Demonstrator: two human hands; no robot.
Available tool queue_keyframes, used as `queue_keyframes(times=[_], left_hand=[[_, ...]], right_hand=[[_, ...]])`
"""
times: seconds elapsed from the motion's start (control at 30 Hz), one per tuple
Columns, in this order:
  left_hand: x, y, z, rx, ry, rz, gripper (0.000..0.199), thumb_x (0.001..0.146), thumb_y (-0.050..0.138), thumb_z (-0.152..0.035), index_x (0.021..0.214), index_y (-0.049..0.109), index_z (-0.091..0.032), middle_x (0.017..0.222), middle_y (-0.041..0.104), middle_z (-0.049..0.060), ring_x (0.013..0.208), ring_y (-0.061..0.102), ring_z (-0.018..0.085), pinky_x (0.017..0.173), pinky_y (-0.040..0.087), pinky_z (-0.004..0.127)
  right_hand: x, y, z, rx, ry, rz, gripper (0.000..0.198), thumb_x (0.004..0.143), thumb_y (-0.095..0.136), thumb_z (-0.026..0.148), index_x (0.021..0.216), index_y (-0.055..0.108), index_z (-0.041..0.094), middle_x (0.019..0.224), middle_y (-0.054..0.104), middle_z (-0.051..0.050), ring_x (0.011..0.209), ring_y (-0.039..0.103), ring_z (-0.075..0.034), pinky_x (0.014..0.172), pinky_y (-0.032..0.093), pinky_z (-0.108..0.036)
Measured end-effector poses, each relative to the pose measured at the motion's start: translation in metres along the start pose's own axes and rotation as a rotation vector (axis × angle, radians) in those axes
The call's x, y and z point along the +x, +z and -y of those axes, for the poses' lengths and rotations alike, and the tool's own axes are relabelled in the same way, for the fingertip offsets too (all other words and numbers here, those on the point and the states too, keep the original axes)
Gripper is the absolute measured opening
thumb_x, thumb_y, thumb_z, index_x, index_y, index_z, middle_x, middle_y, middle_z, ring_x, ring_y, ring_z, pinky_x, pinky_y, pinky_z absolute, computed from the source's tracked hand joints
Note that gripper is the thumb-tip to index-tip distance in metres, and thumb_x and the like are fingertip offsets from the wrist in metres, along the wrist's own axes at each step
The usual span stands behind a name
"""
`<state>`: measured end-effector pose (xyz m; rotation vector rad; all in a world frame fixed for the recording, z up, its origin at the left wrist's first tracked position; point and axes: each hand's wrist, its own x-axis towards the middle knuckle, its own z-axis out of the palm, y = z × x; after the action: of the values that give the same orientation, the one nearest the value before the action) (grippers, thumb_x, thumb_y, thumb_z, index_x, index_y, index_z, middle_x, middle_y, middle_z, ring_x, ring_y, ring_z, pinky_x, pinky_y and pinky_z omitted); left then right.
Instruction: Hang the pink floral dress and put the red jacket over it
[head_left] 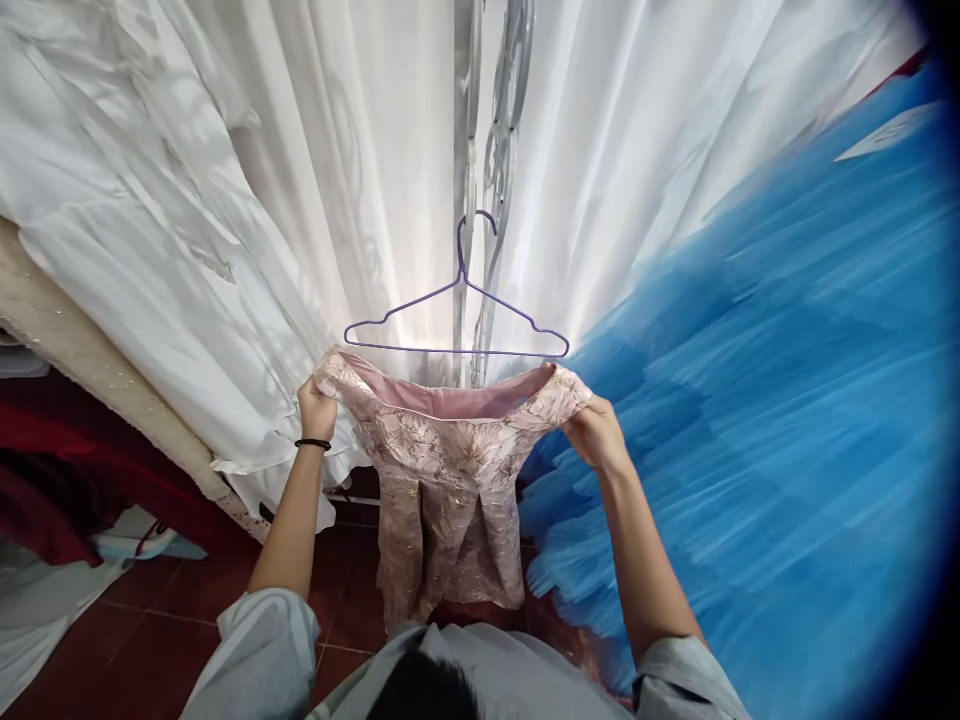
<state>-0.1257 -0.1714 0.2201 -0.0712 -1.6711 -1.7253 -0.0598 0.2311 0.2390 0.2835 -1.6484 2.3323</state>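
I hold a small pink brocade dress up in front of me by its two shoulders. My left hand, with a black band on the wrist, grips the left shoulder. My right hand grips the right shoulder. The neckline is stretched open between them and the skirt hangs down toward the floor. Just above the dress a purple wire hanger hangs bare from a metal grille, its lower bar close to the neckline.
White gowns hang to the left and behind the hanger. A big blue tulle skirt fills the right side. Dark red fabric lies at the left over a red tiled floor.
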Motion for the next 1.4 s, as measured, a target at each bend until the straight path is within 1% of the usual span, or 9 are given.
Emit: queue_keyframes(times=[0.2, 0.4, 0.5, 0.67, 0.77, 0.9, 1.13, 1.27, 1.4], left_hand=[[0.029, 0.003, 0.026, -0.261, -0.172, -0.027, 0.057, 0.05, 0.086, -0.036, 0.099, 0.066, -0.016, 0.102, 0.072, 0.008, 0.095, 0.067, 0.016, 0.087, 0.052, 0.025], [0.075, 0.008, 0.004, -0.183, -0.054, 0.044, 0.044, 0.045, 0.086, -0.028, 0.082, 0.068, -0.013, 0.08, 0.071, 0.003, 0.084, 0.067, 0.016, 0.078, 0.053, 0.024], [0.088, 0.023, -0.011, -0.086, -0.005, 0.129, 0.035, 0.047, 0.084, -0.028, 0.074, 0.069, -0.012, 0.073, 0.07, 0.004, 0.084, 0.067, 0.021, 0.074, 0.054, 0.027], [0.089, 0.046, -0.02, -0.004, -0.002, 0.22, 0.03, 0.047, 0.082, -0.025, 0.071, 0.072, -0.01, 0.069, 0.07, 0.005, 0.075, 0.067, 0.022, 0.067, 0.054, 0.028], [0.09, 0.05, -0.014, 0.002, -0.024, 0.211, 0.03, 0.048, 0.082, -0.029, 0.07, 0.073, -0.01, 0.066, 0.07, 0.005, 0.07, 0.066, 0.021, 0.062, 0.054, 0.028], [0.095, 0.048, -0.006, 0.013, -0.002, 0.264, 0.03, 0.049, 0.083, -0.032, 0.07, 0.074, -0.013, 0.069, 0.072, 0.005, 0.072, 0.066, 0.02, 0.072, 0.056, 0.03], [0.102, 0.041, -0.014, 0.139, 0.063, 0.351, 0.03, 0.06, 0.077, -0.041, 0.075, 0.077, -0.015, 0.077, 0.075, 0.01, 0.075, 0.068, 0.022, 0.075, 0.056, 0.031], [0.097, 0.038, -0.02, 0.193, 0.047, 0.391, 0.029, 0.062, 0.074, -0.041, 0.077, 0.078, -0.015, 0.077, 0.075, 0.01, 0.073, 0.066, 0.021, 0.068, 0.054, 0.029], [0.09, 0.036, -0.02, 0.218, 0.064, 0.383, 0.028, 0.065, 0.073, -0.039, 0.08, 0.078, -0.015, 0.077, 0.074, 0.008, 0.067, 0.063, 0.017, 0.062, 0.051, 0.025]], right_hand=[[0.003, 0.037, -0.059, 0.06, -0.004, -0.084, 0.022, 0.053, 0.079, 0.023, 0.073, 0.072, 0.018, 0.073, 0.073, 0.0, 0.069, 0.066, -0.018, 0.067, 0.054, -0.031], [0.004, 0.046, -0.055, 0.1, 0.006, -0.093, 0.033, 0.054, 0.08, 0.024, 0.086, 0.073, 0.019, 0.093, 0.076, -0.005, 0.089, 0.068, -0.021, 0.069, 0.056, -0.028], [0.007, 0.039, -0.049, 0.162, 0.001, -0.154, 0.039, 0.059, 0.078, 0.026, 0.097, 0.073, 0.022, 0.105, 0.074, -0.004, 0.09, 0.068, -0.017, 0.068, 0.055, -0.023], [0.017, 0.016, -0.061, 0.23, -0.014, -0.309, 0.038, 0.059, 0.078, 0.027, 0.095, 0.072, 0.023, 0.089, 0.074, 0.0, 0.065, 0.064, -0.01, 0.061, 0.053, -0.021], [0.027, -0.002, -0.072, 0.23, -0.063, -0.395, 0.04, 0.057, 0.079, 0.027, 0.096, 0.072, 0.021, 0.09, 0.075, 0.0, 0.075, 0.067, -0.011, 0.07, 0.054, -0.022], [0.045, -0.021, -0.079, 0.214, -0.102, -0.498, 0.036, 0.057, 0.079, 0.033, 0.089, 0.07, 0.018, 0.089, 0.075, -0.002, 0.08, 0.068, -0.013, 0.076, 0.055, -0.024], [0.078, -0.038, -0.044, 0.219, -0.214, -0.526, 0.038, 0.057, 0.08, 0.038, 0.087, 0.071, 0.018, 0.088, 0.076, -0.004, 0.082, 0.069, -0.015, 0.079, 0.056, -0.027], [0.087, -0.043, -0.014, 0.046, -0.255, -0.337, 0.03, 0.056, 0.082, 0.032, 0.083, 0.075, 0.019, 0.087, 0.076, -0.003, 0.085, 0.069, -0.017, 0.084, 0.055, -0.029], [0.098, -0.037, 0.018, -0.227, -0.282, -0.218, 0.019, 0.056, 0.079, 0.031, 0.065, 0.071, 0.017, 0.067, 0.069, 0.002, 0.068, 0.063, -0.015, 0.07, 0.052, -0.028]])
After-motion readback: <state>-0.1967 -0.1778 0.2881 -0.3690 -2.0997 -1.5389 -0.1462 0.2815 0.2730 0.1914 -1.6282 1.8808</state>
